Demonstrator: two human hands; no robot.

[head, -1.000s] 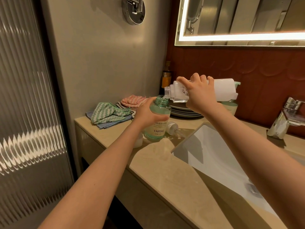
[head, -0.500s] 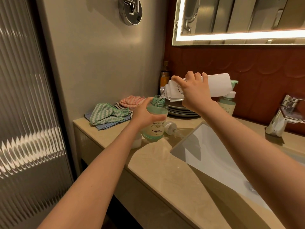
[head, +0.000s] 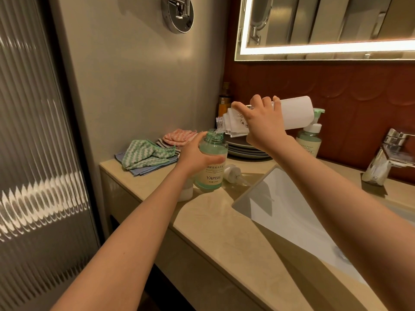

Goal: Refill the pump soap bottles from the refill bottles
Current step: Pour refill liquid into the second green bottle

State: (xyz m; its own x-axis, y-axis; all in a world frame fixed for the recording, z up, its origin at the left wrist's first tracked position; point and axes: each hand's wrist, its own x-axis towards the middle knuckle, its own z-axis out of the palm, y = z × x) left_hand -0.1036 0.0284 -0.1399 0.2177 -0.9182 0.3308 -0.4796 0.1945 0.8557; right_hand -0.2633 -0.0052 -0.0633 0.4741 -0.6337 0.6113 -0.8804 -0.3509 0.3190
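Observation:
My left hand (head: 195,157) grips a green see-through soap bottle (head: 211,169) labelled YAPING, standing on the counter with its neck open. My right hand (head: 261,126) holds a white refill bottle (head: 294,114) tipped nearly level, its open mouth just above the green bottle's neck, and clear liquid runs from one into the other. The removed white pump head (head: 234,173) lies on the counter right of the green bottle. A second pump soap bottle (head: 311,140) with its pump on stands behind my right wrist.
A beige stone counter (head: 224,227) holds a white sink basin (head: 289,212) and a chrome tap (head: 388,158) at right. Folded cloths (head: 148,154) and stacked plates (head: 244,149) sit at the back left. An amber bottle (head: 224,102) stands in the corner. A small white container (head: 186,191) sits under my left wrist.
The refill bottle's base has risen and its mouth has dipped to the green bottle's neck; liquid now flows. My left hand has kept its hold.

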